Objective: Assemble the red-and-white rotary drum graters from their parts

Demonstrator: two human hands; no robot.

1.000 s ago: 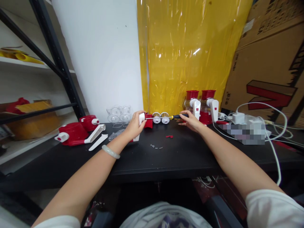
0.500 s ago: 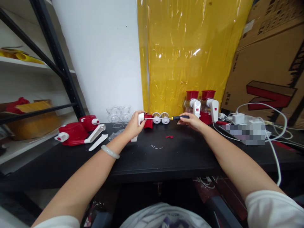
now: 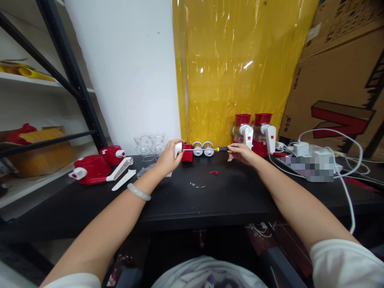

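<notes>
My left hand [image 3: 168, 158] is closed around a white plastic part [image 3: 178, 149]. My right hand [image 3: 242, 153] grips the black-and-yellow handle of a screwdriver [image 3: 222, 149], held level, its long shaft running left so that the tip reaches the white part. Whether the tip sits on a screw is too small to tell. Just beyond the shaft stand a red curved piece [image 3: 187, 155] and two clear round drums with white hubs [image 3: 203, 149]. Nearer me on the black table lie a small red clip-like piece [image 3: 214, 173] and several tiny screws [image 3: 197, 186].
Red housings [image 3: 93, 168] and white handle pieces [image 3: 123, 180] lie at the left, with clear plastic parts [image 3: 150, 145] beside them. Two red-and-white rotary graters [image 3: 253, 134] stand at the back right. White cables and a charger [image 3: 301, 149] lie at the far right of the table [image 3: 180, 208].
My right hand's fingers have shifted on the screwdriver handle, the lower fingers spreading a little. The left hand and the white part have hardly moved.
</notes>
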